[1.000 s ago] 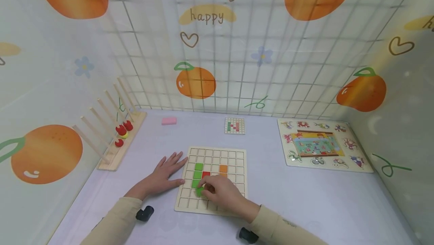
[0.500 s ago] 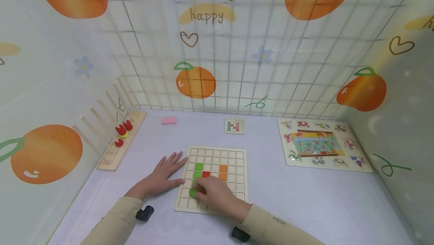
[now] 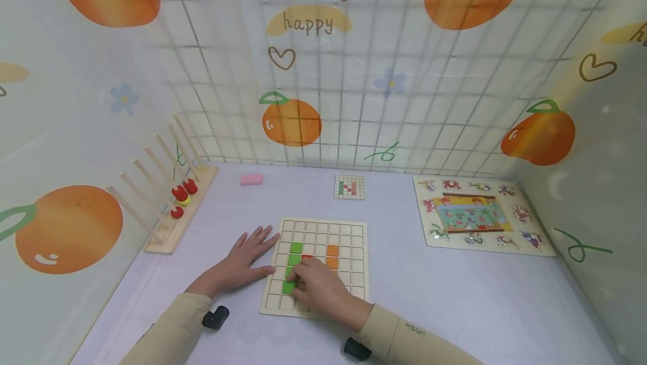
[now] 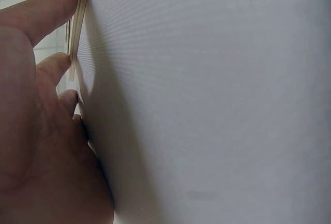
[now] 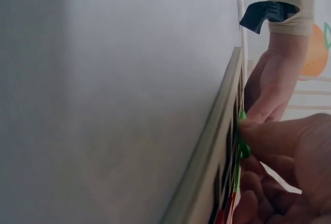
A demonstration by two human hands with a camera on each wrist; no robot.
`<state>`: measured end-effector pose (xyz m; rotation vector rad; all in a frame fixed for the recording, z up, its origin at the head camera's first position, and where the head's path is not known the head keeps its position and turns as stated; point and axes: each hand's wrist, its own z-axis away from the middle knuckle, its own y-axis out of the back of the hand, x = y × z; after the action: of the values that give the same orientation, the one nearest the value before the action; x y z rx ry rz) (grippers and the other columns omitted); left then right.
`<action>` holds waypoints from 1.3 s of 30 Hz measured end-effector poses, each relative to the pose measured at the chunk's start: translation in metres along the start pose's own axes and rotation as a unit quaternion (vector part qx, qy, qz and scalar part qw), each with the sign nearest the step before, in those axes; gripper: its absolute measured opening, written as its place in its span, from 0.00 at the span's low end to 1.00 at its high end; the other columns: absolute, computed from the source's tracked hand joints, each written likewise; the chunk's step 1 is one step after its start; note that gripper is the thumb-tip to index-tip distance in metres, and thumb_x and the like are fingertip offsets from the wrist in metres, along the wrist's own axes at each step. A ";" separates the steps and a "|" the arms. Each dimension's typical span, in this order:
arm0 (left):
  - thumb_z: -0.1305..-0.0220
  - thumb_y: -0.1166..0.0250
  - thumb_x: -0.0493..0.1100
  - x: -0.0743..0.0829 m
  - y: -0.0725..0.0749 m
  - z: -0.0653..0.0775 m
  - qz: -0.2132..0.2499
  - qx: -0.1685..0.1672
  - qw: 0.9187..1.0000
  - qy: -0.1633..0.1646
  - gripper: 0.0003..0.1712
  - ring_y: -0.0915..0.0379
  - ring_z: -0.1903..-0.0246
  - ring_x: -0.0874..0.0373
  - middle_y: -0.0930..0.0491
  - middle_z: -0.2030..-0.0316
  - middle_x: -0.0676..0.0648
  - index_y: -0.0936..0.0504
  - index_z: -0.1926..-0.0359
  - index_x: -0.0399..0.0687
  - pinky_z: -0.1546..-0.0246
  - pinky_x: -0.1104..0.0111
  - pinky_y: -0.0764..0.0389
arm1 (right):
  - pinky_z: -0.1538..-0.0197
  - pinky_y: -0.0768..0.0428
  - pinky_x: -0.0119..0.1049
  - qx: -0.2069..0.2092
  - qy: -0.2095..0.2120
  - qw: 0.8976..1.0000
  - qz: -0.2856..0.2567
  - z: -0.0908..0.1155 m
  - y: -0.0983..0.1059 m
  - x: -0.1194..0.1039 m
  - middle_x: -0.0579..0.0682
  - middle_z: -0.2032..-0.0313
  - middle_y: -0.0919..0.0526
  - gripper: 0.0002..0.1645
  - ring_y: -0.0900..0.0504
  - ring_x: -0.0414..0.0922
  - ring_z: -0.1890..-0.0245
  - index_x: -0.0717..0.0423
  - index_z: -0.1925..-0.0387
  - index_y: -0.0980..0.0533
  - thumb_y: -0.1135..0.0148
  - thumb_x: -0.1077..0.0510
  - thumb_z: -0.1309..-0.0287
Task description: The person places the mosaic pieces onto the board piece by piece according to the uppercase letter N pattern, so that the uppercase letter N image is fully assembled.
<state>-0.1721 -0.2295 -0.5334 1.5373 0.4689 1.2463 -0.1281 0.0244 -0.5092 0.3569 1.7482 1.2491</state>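
Observation:
A wooden grid board (image 3: 349,230) lies in front of me in the head view. My left hand (image 3: 245,264) lies spread on the tablecloth, thumb and fingertips at the board's left edge; the left wrist view shows fingers against that edge. Over the board's lower left, my right hand (image 3: 323,287) pinches a green square tile (image 5: 243,136) between thumb and fingers. That tile is at the bottom of a column of green tiles (image 3: 296,247). A red tile (image 3: 306,256) is partly hidden by the right hand. Orange tiles (image 3: 332,251) sit right of it.
At the left stands a wooden peg rack (image 3: 172,236) with red and yellow beads. Behind the board are a pink block (image 3: 251,179) and a small pattern card (image 3: 349,187). A sea-animal puzzle board (image 3: 429,236) lies at the right. Printed curtains rise behind the table.
My right hand has moved a little left with the green tile, which now lines up under the green column instead of sitting askew. The left hand has stayed put.

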 end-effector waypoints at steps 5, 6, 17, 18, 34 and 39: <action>0.32 0.39 0.67 0.002 0.000 0.000 0.003 -0.001 1.000 0.000 0.47 0.67 0.20 0.43 0.54 0.19 0.45 0.44 0.20 0.57 0.24 0.40 0.66 | 0.57 0.23 0.28 -0.002 -0.005 1.000 0.011 -0.001 0.000 0.000 0.35 0.63 0.21 0.10 0.27 0.34 0.61 0.45 0.59 0.14 0.25 0.55 0.44; 0.32 0.39 0.66 0.002 0.001 0.000 0.003 -0.001 1.000 0.000 0.47 0.67 0.20 0.43 0.54 0.19 0.45 0.44 0.20 0.57 0.24 0.40 0.66 | 0.56 0.22 0.28 -0.001 -0.003 1.000 0.016 -0.001 0.000 0.000 0.35 0.63 0.20 0.10 0.27 0.34 0.61 0.45 0.59 0.14 0.25 0.54 0.44; 0.32 0.39 0.66 0.003 0.002 0.000 0.005 -0.004 1.000 0.001 0.47 0.67 0.20 0.43 0.54 0.19 0.45 0.44 0.20 0.56 0.24 0.41 0.66 | 0.56 0.21 0.28 0.012 0.017 0.999 0.037 0.000 0.000 0.001 0.36 0.63 0.19 0.10 0.25 0.35 0.61 0.46 0.59 0.12 0.25 0.52 0.43; 0.32 0.39 0.66 0.003 0.002 0.000 0.004 -0.003 1.000 0.000 0.47 0.67 0.20 0.43 0.54 0.19 0.45 0.44 0.20 0.56 0.24 0.41 0.66 | 0.56 0.21 0.28 0.012 0.017 0.999 0.036 0.000 0.000 0.001 0.36 0.63 0.19 0.10 0.25 0.34 0.61 0.45 0.59 0.12 0.25 0.52 0.43; 0.32 0.38 0.65 0.001 0.000 -0.001 0.006 0.004 1.000 -0.007 0.47 0.66 0.20 0.42 0.54 0.19 0.45 0.43 0.20 0.56 0.24 0.41 0.65 | 0.68 0.27 0.27 0.037 -0.027 0.998 -0.045 0.022 0.025 0.025 0.32 0.70 0.25 0.06 0.29 0.34 0.70 0.42 0.60 0.13 0.34 0.53 0.34; 0.32 0.39 0.66 -0.001 -0.002 -0.001 0.005 0.004 1.000 -0.005 0.47 0.66 0.20 0.42 0.54 0.19 0.45 0.43 0.20 0.56 0.24 0.42 0.65 | 0.65 0.24 0.28 0.062 -0.037 0.996 -0.047 0.037 0.035 0.043 0.32 0.68 0.22 0.05 0.28 0.33 0.69 0.44 0.60 0.13 0.33 0.53 0.34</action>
<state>-0.1732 -0.2287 -0.5357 1.5547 0.4598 1.2453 -0.1303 0.0908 -0.5030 0.3831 1.7632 1.0506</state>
